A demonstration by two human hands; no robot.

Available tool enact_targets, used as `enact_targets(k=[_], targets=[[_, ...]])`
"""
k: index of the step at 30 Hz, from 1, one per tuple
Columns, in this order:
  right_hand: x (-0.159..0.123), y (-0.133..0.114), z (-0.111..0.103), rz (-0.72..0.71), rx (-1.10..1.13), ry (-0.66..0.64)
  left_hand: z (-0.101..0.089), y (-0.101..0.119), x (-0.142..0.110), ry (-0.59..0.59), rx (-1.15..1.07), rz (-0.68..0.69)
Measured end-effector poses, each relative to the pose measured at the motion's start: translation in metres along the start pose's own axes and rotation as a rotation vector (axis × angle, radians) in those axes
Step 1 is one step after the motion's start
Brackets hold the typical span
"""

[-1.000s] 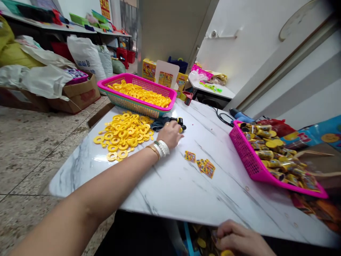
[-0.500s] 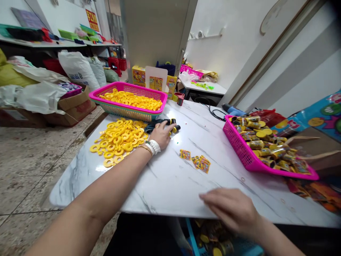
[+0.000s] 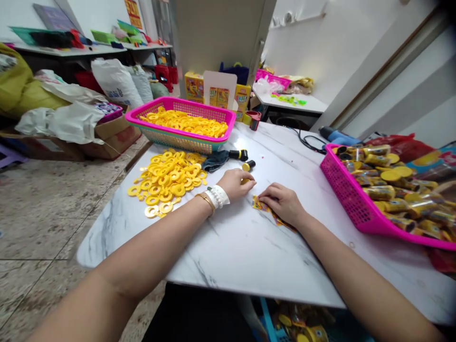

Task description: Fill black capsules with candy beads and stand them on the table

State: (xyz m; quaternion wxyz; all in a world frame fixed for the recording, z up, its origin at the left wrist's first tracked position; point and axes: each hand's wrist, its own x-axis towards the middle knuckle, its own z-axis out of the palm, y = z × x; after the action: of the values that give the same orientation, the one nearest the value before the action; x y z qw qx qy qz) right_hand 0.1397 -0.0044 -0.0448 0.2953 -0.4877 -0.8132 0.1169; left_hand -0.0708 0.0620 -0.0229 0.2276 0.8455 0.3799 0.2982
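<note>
My left hand [image 3: 235, 184], with a white bracelet and a gold bangle at the wrist, is closed round a small cylinder [image 3: 245, 181]; only a bit of its yellow end shows. Fingers of my right hand [image 3: 281, 202] pinch a small yellow printed label [image 3: 259, 204] lying on the table. More printed labels [image 3: 281, 222] stick out from beneath that palm. Beyond the left hand lie a small black cylinder with a yellow end [image 3: 248, 166], another black and yellow one [image 3: 238, 155] and a dark cloth glove [image 3: 215, 161]. Yellow plastic rings [image 3: 167, 178] are heaped left of this hand.
A pink basket [image 3: 181, 103] of yellow rings stands at the table's back left. On the right, a second pink basket [image 3: 351, 204] holds many yellow labelled cylinders. Printed boxes [image 3: 194, 88], a tape dispenser [image 3: 254, 119] and a black cable [image 3: 308, 142] are behind.
My left hand has drawn back toward me from the glove, with a small cylinder in it. My right hand has moved forward from the table's front edge onto the labels. The view has shifted slightly.
</note>
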Motion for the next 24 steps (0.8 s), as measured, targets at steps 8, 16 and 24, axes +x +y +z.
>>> enact_targets(k=[8,16,24], targets=[[0.003,-0.004,0.005,-0.031,-0.084,0.034,-0.001,0.001,0.001,-0.109,-0.141,-0.3],[0.023,0.06,-0.039,0.387,-0.078,0.44,0.002,-0.003,0.0,-0.008,-0.176,-0.348],[0.077,0.15,-0.063,0.764,-0.217,0.371,-0.001,0.002,-0.002,0.029,-0.207,-0.365]])
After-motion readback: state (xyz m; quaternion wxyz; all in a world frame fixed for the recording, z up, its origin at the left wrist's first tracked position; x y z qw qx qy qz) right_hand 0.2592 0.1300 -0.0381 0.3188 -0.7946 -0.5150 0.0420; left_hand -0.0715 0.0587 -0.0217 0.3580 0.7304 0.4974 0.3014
